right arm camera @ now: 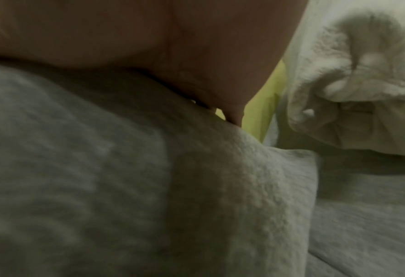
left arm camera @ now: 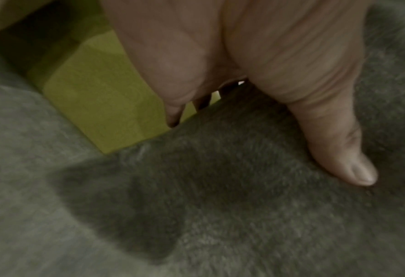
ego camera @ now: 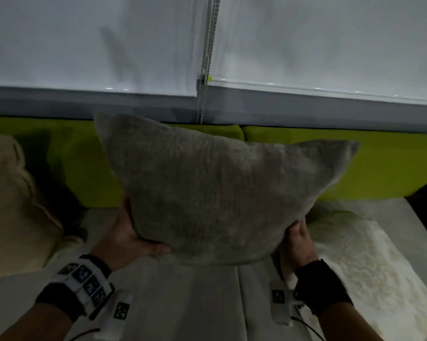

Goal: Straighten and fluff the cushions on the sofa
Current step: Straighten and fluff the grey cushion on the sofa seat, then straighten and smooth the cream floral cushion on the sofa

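A grey plush cushion [ego camera: 214,193] is held upright above the sofa seat [ego camera: 207,303], in front of the green backrest [ego camera: 355,166]. My left hand [ego camera: 131,232] grips its lower left edge, thumb [left arm camera: 334,140] pressed on the near face of the cushion [left arm camera: 220,196] and fingers hidden behind. At the lower right edge my right hand [ego camera: 298,239] holds it, fingers tucked behind the fabric. In the right wrist view the palm [right arm camera: 149,46] lies against the cushion [right arm camera: 125,187].
A white fluffy cushion [ego camera: 369,262] lies on the seat to the right, close to my right hand, also seen as the white cushion [right arm camera: 353,93]. A beige cushion [ego camera: 13,205] leans at the left. White roller blinds with a bead chain [ego camera: 205,70] hang behind the sofa.
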